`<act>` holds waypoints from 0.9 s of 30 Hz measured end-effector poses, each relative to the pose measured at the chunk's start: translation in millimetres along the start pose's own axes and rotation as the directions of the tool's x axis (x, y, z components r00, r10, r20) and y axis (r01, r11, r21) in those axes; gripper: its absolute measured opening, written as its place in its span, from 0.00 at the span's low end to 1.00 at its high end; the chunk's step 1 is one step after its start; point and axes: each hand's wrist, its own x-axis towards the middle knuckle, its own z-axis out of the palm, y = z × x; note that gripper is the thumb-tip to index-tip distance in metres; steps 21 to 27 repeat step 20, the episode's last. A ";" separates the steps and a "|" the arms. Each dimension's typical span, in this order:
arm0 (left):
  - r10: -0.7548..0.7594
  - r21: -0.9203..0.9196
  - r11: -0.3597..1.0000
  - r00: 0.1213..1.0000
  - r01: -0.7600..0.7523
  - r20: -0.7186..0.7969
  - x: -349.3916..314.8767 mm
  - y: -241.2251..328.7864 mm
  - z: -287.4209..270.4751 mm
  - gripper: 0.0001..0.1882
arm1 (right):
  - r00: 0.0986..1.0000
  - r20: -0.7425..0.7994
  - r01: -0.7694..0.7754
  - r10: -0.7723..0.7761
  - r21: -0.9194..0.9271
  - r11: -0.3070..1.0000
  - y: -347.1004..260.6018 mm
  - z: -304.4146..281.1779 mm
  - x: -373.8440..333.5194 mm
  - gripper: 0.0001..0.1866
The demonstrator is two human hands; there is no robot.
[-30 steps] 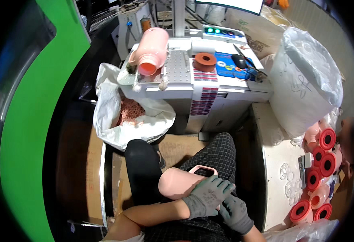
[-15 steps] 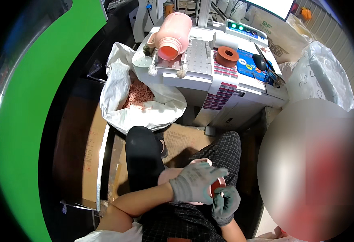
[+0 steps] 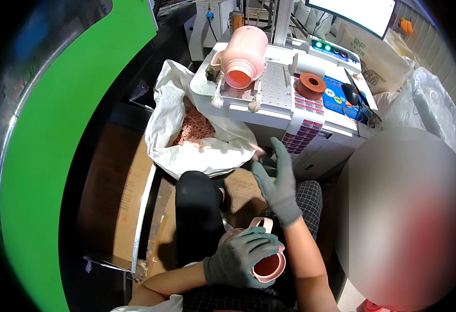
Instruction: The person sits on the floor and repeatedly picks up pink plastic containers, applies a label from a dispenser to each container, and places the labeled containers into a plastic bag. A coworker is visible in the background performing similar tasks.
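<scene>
My left hand (image 3: 241, 257), in a grey-green glove, is wrapped round a pink plastic jug (image 3: 267, 266) lying on my lap. The jug's round mouth points toward the lower right and its handle sticks up beyond my fingers. My right hand (image 3: 277, 179), gloved the same way, is raised over my knee with fingers spread. Just off its fingertips is a small blurred pink piece (image 3: 258, 152), apparently in the air. Beyond it stands a white woven sack (image 3: 220, 156) holding pink plastic scraps (image 3: 194, 127).
Another pink jug (image 3: 246, 47) lies on a white machine table (image 3: 274, 112) ahead. To its right are a brown tape roll (image 3: 311, 86), a label strip (image 3: 303, 136) and a black mouse (image 3: 350, 93). A green panel (image 3: 35, 171) curves along the left. A blurred shape covers the right side.
My right hand has left the jug's mouth and swung forward, fingers opening, with a small pink piece beside it. My left hand still grips the jug. The view has shifted slightly.
</scene>
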 end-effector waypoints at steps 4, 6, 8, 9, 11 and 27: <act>-0.023 0.003 1.000 0.999 0.022 0.026 12.8 -1.6 1.6 0.33 | 0.942 -0.064 -0.277 0.329 0.406 0.871 18.2 0.2 -5.4 0.20; -0.023 -0.007 1.000 0.994 0.024 0.104 25.6 3.0 8.7 0.31 | 0.952 -0.128 -0.219 0.277 0.347 0.912 37.0 -25.4 -28.6 0.19; -0.044 0.042 0.998 0.980 0.037 0.192 16.2 -10.7 3.8 0.31 | 0.962 -0.203 -0.152 0.185 0.167 0.974 33.6 -55.3 -65.7 0.17; -0.078 -0.040 0.995 0.981 0.086 0.179 6.2 -24.2 -0.6 0.31 | 0.965 -0.220 -0.123 0.140 0.090 0.988 21.8 -67.4 -78.3 0.15; -0.159 -0.147 0.975 0.986 0.166 0.059 19.8 -23.3 1.6 0.32 | 0.971 -0.196 -0.135 0.134 0.008 0.991 8.8 -106.2 -97.6 0.11; -0.393 -0.160 0.894 0.903 0.419 0.172 38.7 -36.5 27.8 0.43 | 0.514 -0.782 -0.609 0.354 -0.042 0.792 29.7 -259.3 -231.2 0.09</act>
